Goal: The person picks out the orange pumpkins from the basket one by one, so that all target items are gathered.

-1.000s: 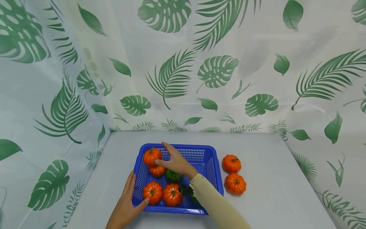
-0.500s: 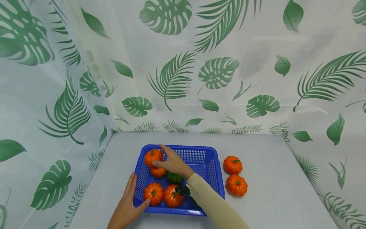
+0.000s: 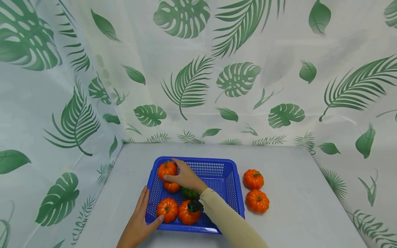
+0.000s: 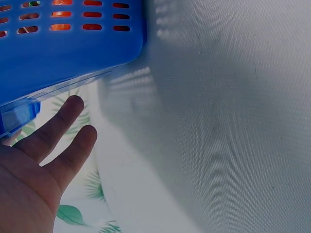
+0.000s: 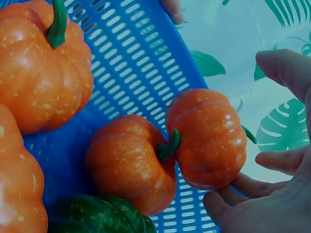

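In the head view, a blue plastic basket (image 3: 217, 229) holds several orange pumpkins and a dark green gourd (image 3: 190, 193). My right hand (image 3: 186, 177) is at the far-left orange pumpkin (image 3: 167, 170), with the thumb by its lower right. The right wrist view shows this hand's fingers spread around the pumpkin (image 5: 206, 138) and touching its lower side. That pumpkin leans against another orange pumpkin (image 5: 133, 162). My left hand (image 3: 139, 220) lies along the basket's left side, thumb at the front-left rim. Straight, spread fingers show beneath the basket wall (image 4: 68, 63) in the left wrist view.
Two orange pumpkins (image 3: 253, 179) (image 3: 257, 201) stand on the white table (image 3: 291, 179) just right of the basket. Two more (image 3: 167, 210) (image 3: 189, 212) sit at the basket's front left. Leaf-printed sheeting (image 3: 198, 103) borders the table at back and sides.
My right hand has shifted slightly left, closer around the far-left pumpkin, and the sleeve with it. The pumpkins keep their places in the basket. My left hand stays at the basket's side.
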A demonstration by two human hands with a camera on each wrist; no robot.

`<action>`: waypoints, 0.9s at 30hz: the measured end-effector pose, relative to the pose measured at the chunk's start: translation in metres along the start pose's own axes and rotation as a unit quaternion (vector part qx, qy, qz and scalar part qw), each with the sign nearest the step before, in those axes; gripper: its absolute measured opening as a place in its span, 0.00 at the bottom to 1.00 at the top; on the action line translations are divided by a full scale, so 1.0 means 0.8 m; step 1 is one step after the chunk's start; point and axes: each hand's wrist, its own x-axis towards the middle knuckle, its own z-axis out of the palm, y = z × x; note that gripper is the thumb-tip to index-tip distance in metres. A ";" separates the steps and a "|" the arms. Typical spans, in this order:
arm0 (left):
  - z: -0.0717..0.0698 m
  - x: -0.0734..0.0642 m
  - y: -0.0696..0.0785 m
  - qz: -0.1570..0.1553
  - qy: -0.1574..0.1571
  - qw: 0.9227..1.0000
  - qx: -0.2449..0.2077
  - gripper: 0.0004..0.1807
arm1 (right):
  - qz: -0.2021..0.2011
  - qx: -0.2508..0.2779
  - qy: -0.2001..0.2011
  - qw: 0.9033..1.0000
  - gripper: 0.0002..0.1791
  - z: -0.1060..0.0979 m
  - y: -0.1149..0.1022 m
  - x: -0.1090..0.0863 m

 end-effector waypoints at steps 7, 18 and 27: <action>0.000 -0.001 0.000 -0.002 0.001 1.000 0.002 0.63 | 0.006 -0.028 0.023 0.999 0.45 0.010 0.001 0.007; -0.001 0.000 0.001 -0.002 0.000 1.000 0.005 0.64 | 0.015 -0.038 0.057 0.998 0.40 0.022 0.001 0.016; 0.000 0.000 0.000 0.002 0.002 1.000 0.000 0.64 | 0.004 -0.036 0.068 0.997 0.38 0.024 0.006 0.019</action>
